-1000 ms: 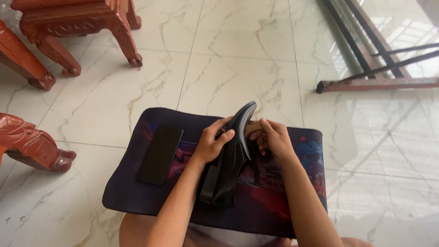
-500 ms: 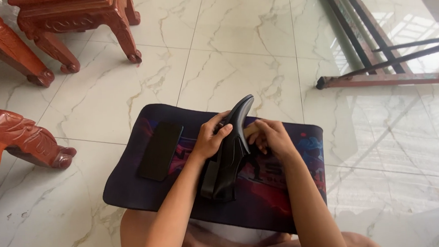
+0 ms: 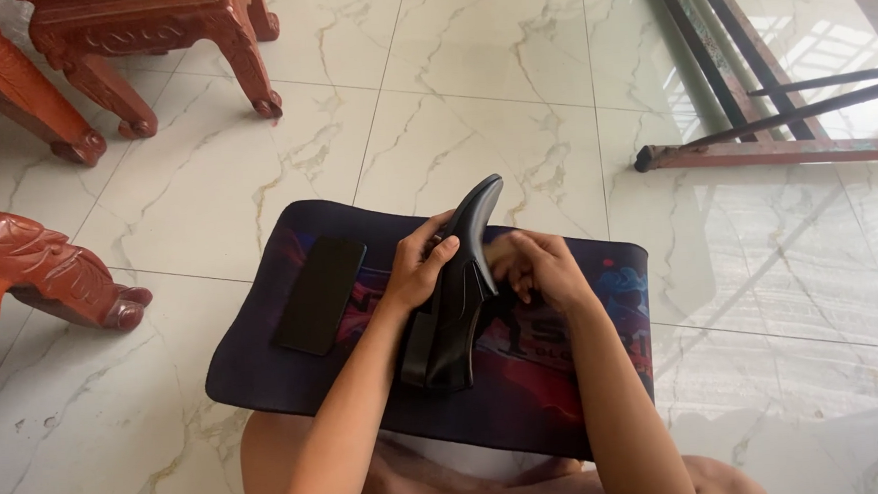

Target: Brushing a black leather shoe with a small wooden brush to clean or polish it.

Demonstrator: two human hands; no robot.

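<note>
At frame centre the left hand (image 3: 422, 268) grips a black shoe (image 3: 454, 296) tilted toe-up, heel resting on the mat (image 3: 265, 356), steadying it; the right hand (image 3: 535, 267) curls closed against its side.

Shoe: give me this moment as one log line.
left hand: grips black shoe | right hand: on shoe's side | shoe: on edge on dark mat | phone: flat, left of shoe

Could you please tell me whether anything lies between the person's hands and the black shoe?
Nothing visible does: the left hand grips the glossy black leather shoe directly, and the right hand touches its other side.
</note>
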